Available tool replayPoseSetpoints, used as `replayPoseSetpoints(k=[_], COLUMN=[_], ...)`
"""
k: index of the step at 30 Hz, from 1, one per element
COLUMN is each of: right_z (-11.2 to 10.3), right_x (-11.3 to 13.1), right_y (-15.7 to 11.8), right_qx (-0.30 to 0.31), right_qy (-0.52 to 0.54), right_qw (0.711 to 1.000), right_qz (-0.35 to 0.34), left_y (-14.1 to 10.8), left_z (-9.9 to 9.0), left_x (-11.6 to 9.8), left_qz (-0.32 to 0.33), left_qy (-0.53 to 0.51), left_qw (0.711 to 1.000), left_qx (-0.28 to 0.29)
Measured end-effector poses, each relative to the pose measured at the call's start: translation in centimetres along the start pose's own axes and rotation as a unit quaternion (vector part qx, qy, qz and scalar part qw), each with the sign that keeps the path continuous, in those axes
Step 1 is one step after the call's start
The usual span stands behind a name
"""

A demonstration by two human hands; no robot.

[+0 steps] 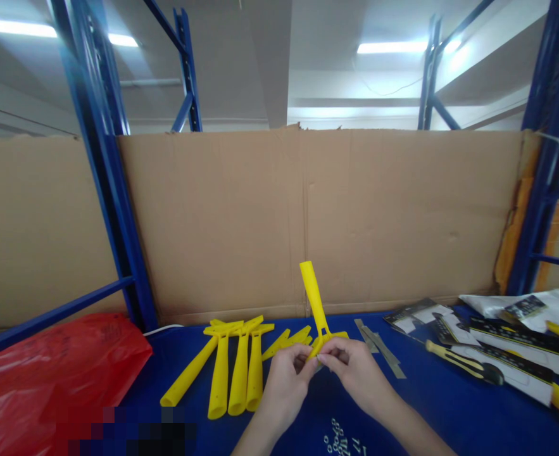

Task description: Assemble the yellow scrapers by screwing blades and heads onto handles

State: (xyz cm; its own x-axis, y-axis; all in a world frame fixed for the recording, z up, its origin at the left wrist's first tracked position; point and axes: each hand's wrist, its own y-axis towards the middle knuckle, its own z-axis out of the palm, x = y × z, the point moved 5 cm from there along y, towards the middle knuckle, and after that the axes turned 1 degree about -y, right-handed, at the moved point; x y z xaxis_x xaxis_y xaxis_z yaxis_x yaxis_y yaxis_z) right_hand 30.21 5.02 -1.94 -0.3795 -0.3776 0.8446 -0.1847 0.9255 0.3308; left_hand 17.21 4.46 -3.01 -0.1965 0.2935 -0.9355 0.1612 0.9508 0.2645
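A yellow T-shaped plastic handle [313,294] stands tilted, its tube pointing up and its crosspiece low between my hands. My left hand [286,383] pinches the left part of the crosspiece between thumb and fingers. On the other side, my right hand [358,370] is closed at the crosspiece near the joint, thumb and index finger pressed together. Fingers cover much of the crosspiece, and any small part between the fingertips cannot be made out. Just behind my left hand lie flat yellow plastic pieces [298,337]. Several similar yellow handles [219,380] lie side by side to the left.
Small metal rings and pins [337,438] lie at the front of the blue tabletop [431,411]. Grey strips [380,349] and a screwdriver [464,362] are to the right, beside printed packages [516,370]. A red bag [65,367] fills the left; a cardboard panel [232,221] stands behind.
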Motion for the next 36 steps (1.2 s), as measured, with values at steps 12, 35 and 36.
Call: replayPoseSetpoints(k=[12, 35, 36], right_z=[-0.5, -1.4, -1.6], right_x=[1.0, 0.9, 0.8], right_y=[-0.4, -0.2, -0.1], right_qx=[-0.009, -0.065, -0.06], right_qy=[-0.111, -0.201, -0.205], right_qw=[0.994, 0.977, 0.977], right_qz=[-0.009, 0.025, 0.018], left_y=[-0.1, 0.3, 0.4], left_z=[0.2, 0.1, 0.1], left_x=[0.1, 1.0, 1.3], left_qz=[0.013, -0.055, -0.062], left_qy=[0.02, -0.076, -0.081], left_qw=[1.0, 0.995, 0.994], left_qx=[0.013, -0.021, -0.024])
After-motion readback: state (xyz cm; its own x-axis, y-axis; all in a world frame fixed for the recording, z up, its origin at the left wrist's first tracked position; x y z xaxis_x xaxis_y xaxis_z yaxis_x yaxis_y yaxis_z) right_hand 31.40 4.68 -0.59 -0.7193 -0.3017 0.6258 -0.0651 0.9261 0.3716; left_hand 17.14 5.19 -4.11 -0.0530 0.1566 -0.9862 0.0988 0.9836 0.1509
